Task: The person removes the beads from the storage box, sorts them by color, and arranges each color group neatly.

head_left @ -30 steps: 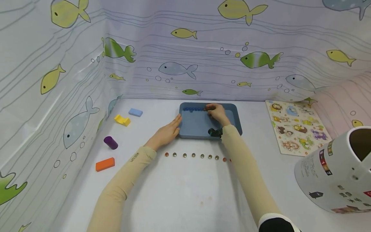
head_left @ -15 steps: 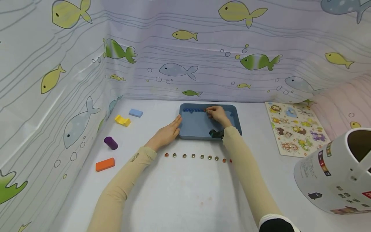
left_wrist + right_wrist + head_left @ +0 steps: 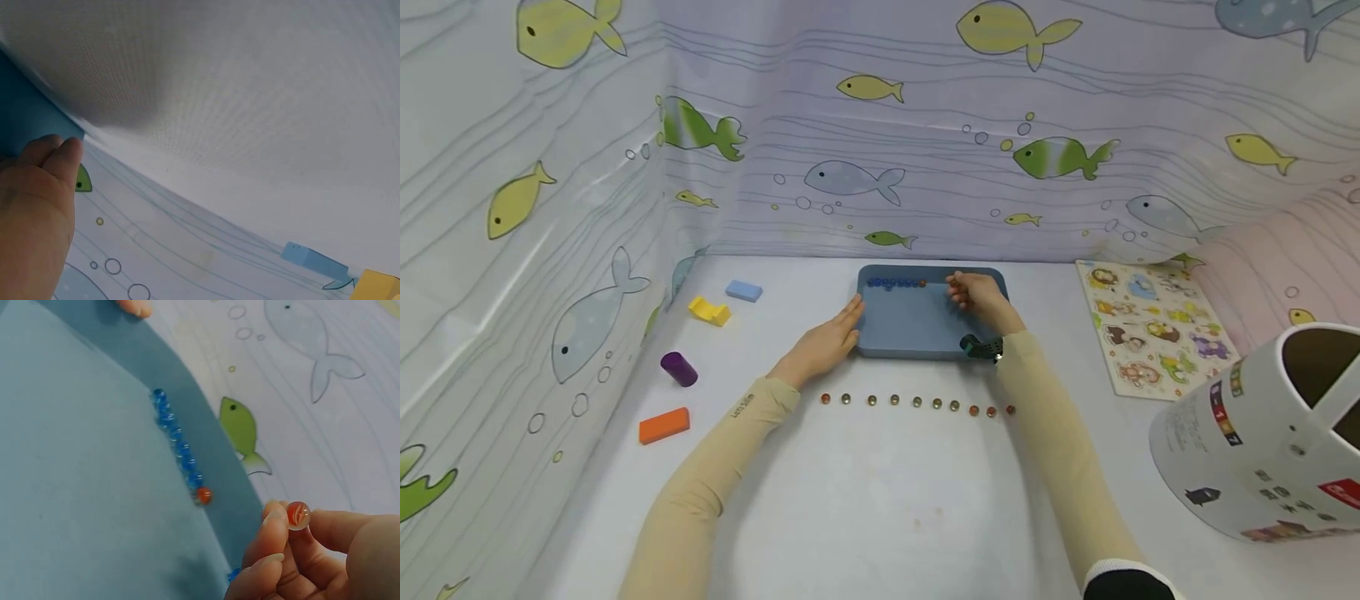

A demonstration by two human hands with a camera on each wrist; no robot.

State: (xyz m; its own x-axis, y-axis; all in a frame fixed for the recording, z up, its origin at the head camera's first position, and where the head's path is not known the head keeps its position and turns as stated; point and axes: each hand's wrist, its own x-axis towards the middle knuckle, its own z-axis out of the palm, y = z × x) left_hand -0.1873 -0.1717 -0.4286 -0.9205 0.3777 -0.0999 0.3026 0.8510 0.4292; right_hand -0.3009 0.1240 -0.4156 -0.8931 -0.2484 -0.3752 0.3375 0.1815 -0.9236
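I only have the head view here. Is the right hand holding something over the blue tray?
Observer: Yes. The right hand pinches an orange-and-clear marble between thumb and fingertips, seen from the right wrist.
Operator: What lies at the end of the marble row in the tray?
Observer: One orange marble ends the row of blue marbles along the tray wall.
Operator: And the left hand?
Observer: The left hand has its fingertips against the tray's outer corner, holding nothing.
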